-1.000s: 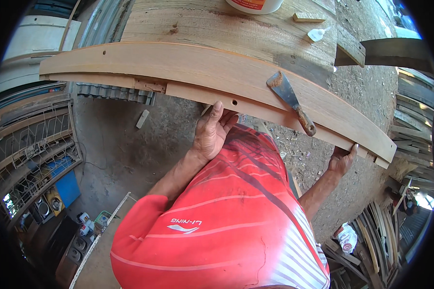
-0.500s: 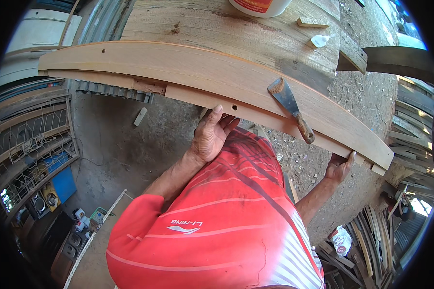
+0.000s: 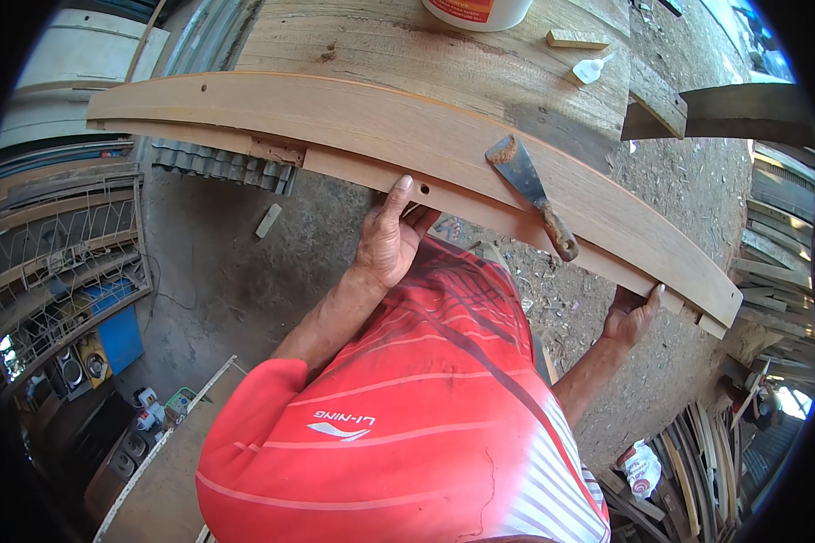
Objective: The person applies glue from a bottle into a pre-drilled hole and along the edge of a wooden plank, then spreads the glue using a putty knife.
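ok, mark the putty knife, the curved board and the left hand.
putty knife point(image 3: 530, 192), head view, on its blade.
curved board point(image 3: 353, 122), head view, top face.
left hand point(image 3: 391, 240), head view, back of hand.

Pale tan, streaked with darker orange-brown grain: curved wooden board. Weathered grey-brown: workbench on the far side. Dull grey blade smeared rusty tan, brown handle: putty knife to the right. Bright red with thin white stripes and a dark diagonal band: shirt, near. White, red label: tub, far. Blue: box at left.
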The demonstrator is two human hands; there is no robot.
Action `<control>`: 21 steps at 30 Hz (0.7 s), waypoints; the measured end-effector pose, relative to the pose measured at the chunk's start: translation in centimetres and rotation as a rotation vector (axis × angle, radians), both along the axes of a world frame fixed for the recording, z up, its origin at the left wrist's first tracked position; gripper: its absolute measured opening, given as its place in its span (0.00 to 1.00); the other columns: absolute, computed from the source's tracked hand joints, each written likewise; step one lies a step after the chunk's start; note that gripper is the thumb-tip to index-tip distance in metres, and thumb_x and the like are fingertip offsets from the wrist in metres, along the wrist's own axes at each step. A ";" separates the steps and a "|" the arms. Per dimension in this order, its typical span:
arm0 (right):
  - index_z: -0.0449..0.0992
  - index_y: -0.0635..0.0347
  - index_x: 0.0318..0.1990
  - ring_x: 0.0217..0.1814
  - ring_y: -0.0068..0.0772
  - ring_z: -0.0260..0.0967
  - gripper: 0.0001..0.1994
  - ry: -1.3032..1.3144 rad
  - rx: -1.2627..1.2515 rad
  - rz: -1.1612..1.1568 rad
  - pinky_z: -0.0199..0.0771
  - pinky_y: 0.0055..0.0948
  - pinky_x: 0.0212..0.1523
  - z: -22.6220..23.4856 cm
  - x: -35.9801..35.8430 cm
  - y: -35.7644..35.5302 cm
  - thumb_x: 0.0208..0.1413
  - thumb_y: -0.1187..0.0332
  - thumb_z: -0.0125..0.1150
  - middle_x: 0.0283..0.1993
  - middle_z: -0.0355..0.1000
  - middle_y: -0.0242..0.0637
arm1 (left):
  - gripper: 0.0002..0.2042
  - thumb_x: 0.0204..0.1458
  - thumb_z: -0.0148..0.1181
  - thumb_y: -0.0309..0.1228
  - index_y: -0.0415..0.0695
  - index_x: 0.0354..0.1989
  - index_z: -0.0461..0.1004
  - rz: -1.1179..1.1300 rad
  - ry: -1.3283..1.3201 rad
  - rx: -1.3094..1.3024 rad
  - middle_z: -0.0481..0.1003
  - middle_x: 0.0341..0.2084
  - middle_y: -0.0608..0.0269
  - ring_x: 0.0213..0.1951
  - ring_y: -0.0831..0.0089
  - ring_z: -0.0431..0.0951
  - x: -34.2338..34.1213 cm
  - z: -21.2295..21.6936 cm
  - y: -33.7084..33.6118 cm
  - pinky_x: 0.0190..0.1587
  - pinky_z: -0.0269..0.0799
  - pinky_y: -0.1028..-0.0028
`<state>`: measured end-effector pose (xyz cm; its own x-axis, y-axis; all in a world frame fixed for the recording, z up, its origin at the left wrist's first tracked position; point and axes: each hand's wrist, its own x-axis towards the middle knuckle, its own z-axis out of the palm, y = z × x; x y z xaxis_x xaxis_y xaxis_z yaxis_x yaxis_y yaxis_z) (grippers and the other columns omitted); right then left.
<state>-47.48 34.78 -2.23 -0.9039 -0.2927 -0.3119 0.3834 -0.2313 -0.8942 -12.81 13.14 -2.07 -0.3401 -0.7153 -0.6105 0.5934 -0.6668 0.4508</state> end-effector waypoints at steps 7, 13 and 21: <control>0.66 0.59 0.68 0.69 0.40 0.68 0.28 -0.045 0.003 0.039 0.72 0.47 0.67 -0.2 0.2 0.6 0.68 0.53 0.58 0.67 0.70 0.39 | 0.21 0.60 0.68 0.40 0.48 0.57 0.72 0.064 -0.050 0.014 0.74 0.51 0.66 0.53 0.72 0.74 -0.2 -0.7 0.1 0.58 0.75 0.68; 0.66 0.58 0.68 0.66 0.41 0.71 0.28 -0.049 0.024 -0.001 0.78 0.46 0.61 0.1 0.5 0.4 0.68 0.53 0.58 0.66 0.70 0.40 | 0.21 0.59 0.69 0.41 0.46 0.56 0.74 0.059 -0.069 0.000 0.75 0.49 0.66 0.52 0.72 0.74 -0.2 -0.6 0.2 0.56 0.75 0.69; 0.66 0.56 0.68 0.66 0.38 0.70 0.28 -0.032 0.041 -0.002 0.79 0.44 0.59 -0.5 0.4 0.9 0.68 0.51 0.58 0.67 0.69 0.37 | 0.23 0.59 0.69 0.42 0.46 0.58 0.72 -0.084 -0.077 -0.012 0.74 0.50 0.65 0.53 0.72 0.74 1.0 0.1 -0.5 0.57 0.75 0.68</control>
